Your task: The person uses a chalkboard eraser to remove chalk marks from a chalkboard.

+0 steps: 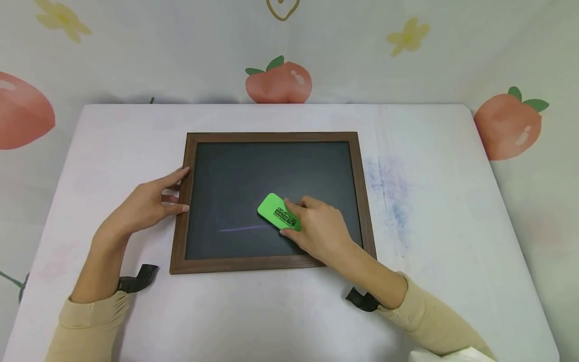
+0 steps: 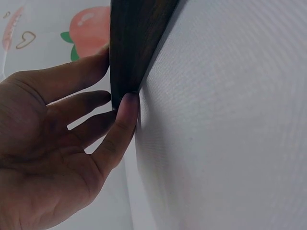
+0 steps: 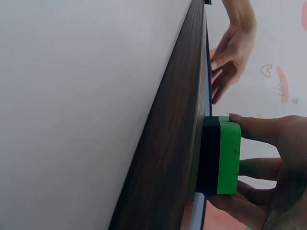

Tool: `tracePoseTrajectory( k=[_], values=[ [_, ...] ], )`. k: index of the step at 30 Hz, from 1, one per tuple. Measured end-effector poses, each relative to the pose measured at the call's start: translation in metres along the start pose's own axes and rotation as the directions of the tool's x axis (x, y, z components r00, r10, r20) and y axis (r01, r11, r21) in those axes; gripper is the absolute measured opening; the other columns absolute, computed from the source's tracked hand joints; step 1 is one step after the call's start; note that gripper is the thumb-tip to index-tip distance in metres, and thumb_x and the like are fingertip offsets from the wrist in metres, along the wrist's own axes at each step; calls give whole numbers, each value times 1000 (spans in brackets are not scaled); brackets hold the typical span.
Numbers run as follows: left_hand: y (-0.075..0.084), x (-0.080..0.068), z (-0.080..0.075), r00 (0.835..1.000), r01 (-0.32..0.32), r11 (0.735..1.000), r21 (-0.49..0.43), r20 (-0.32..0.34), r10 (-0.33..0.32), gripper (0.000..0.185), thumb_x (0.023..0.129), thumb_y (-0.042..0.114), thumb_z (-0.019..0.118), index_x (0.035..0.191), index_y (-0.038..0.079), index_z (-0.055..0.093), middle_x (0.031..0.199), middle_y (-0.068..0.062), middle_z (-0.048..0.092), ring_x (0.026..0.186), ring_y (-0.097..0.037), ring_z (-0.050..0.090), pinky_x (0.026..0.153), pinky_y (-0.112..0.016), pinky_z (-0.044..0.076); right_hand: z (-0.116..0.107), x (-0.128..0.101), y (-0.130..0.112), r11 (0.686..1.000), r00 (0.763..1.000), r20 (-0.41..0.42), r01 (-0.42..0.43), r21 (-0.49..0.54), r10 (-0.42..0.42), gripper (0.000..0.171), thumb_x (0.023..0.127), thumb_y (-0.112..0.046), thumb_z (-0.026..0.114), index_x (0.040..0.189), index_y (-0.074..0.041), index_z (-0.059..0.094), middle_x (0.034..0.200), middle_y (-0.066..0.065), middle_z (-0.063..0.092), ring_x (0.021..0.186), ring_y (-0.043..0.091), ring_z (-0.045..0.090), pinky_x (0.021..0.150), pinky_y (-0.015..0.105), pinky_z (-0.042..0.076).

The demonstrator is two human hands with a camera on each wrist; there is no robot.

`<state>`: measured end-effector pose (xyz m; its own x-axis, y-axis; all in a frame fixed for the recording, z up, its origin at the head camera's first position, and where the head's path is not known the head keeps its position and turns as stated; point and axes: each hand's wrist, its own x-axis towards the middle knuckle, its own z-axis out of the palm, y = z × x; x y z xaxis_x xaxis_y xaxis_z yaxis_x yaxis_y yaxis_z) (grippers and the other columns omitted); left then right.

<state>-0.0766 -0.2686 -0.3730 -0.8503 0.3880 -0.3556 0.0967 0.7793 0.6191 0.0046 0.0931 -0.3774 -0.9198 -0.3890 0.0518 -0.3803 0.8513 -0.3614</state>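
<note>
Green plastic tops the eraser (image 1: pixel 277 211), which lies face down on the dark slate of the chalkboard (image 1: pixel 235 171), a little below and right of the slate's middle. Its black felt underside shows in the right wrist view, pressed flat against the board. Black lettering runs across the green top.

The right hand (image 1: pixel 316 226) grips the eraser from its right end: the thumb lies along the edge nearer the person, the fingers curl over the far edge, and the palm hovers above the slate. A faint pale chalk streak (image 1: pixel 244 229) lies on the slate just left of the eraser's near corner.

The left hand (image 1: pixel 149 203) rests at the chalkboard's left side, about halfway along the brown wooden frame (image 1: pixel 271 137). Its fingers are nearly straight and spread, holding nothing; the fingertips (image 2: pixel 128 103) touch the outer edge of the frame, as the left wrist view shows.

The chalkboard lies flat on a white table (image 1: pixel 452 241), roughly at its centre. Right of the chalkboard, the tabletop carries a smudge of blue marks (image 1: pixel 391 191). Behind the chalkboard, past the table's far edge, hangs a pale backdrop (image 1: pixel 181 50) printed with peaches and yellow flowers. Both forearms wear beige sleeves (image 1: pixel 86 322), each with a black strap (image 1: pixel 137 279) at the wrist.
</note>
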Motion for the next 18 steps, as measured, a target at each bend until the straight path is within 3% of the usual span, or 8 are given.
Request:
tracePoseTrajectory(
  k=[11, 18],
  values=[
    [-2, -2, -2, 1000, -27, 999, 20, -2, 27, 88, 90, 11, 74, 160, 15, 20, 143, -28, 47, 118, -42, 56, 90, -54, 46, 5, 8, -14, 1000, 1000, 3, 7, -2, -7, 63, 77, -38, 86, 132, -13, 66, 95, 3, 66, 74, 13, 62, 50, 24, 47],
    [1, 3, -2, 999, -32, 999, 14, 17, 32, 89, 90, 9, 73, 160, 16, 19, 147, -28, 42, 118, -43, 56, 90, -56, 46, 11, 12, -20, 999, 1000, -22, -11, 36, 12, 60, 74, -40, 87, 127, -17, 70, 91, -2, 65, 73, 10, 60, 49, 25, 45]
  ],
)
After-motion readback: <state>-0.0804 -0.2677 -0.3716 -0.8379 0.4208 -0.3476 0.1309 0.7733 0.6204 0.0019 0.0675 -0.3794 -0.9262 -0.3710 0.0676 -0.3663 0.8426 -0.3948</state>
